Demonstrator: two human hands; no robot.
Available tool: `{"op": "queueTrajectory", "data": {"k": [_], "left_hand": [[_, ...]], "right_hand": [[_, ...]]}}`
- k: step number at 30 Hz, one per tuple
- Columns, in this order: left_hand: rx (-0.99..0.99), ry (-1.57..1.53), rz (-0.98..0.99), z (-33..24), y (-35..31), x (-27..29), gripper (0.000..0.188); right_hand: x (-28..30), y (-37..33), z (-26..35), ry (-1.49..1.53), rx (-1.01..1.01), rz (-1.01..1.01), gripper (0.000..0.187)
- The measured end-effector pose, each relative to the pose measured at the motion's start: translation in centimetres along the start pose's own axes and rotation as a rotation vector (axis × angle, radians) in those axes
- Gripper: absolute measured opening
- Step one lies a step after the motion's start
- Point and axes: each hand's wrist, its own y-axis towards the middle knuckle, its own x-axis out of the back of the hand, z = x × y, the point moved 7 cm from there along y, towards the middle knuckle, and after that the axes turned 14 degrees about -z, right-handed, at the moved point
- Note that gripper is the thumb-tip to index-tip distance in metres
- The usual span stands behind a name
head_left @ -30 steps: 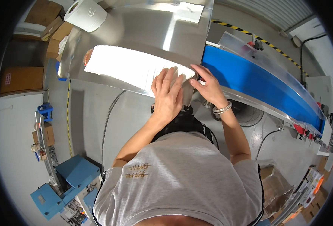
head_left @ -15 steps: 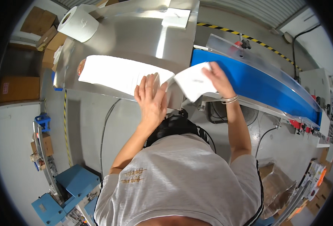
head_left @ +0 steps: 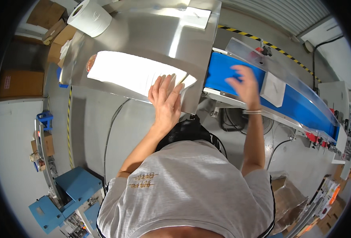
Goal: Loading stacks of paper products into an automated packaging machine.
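Your left hand [head_left: 166, 100] lies flat, fingers spread, on the near end of the long white stack of sheets [head_left: 134, 73] on the steel counter [head_left: 163, 35]; keep it pinned. Your empty, open right hand [head_left: 245, 85] hovers over the blue conveyor belt [head_left: 298, 109], beside a white sheet [head_left: 273, 89].

paper roll [head_left: 89, 16] | cardboard boxes [head_left: 52, 29] | blue machine [head_left: 66, 194]

A long row of white sheets [head_left: 134, 73] lies flat across the upper left of the frame, while a single white packet [head_left: 274, 89] rests on the blue conveyor belt [head_left: 223, 71] at right.
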Motion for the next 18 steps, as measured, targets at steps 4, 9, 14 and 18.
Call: {"op": "queueTrajectory", "data": {"k": [4, 9, 14, 18], "left_hand": [[0.012, -0.008, 0.041, 0.3, 0.1, 0.0, 0.029], [0.025, 0.018, 0.011, 0.9, 0.3, 0.4, 0.033], [0.072, 0.08, -0.049, 2.3, 0.4, 0.7, 0.036], [-0.002, 0.066, -0.084, 2.0, 0.4, 0.6, 0.036]], "right_hand": [[-8.6, -1.7, 5.4, 0.311, 0.026, 0.411, 0.04], [-8.9, -2.3, 2.8, 0.546, -0.26, 0.477, 0.028], [-0.2, -0.9, -9.2, 0.024, -0.443, -0.13, 0.038], [7.8, -1.6, -18.9, -0.648, -0.497, -0.394, 0.043]]}}
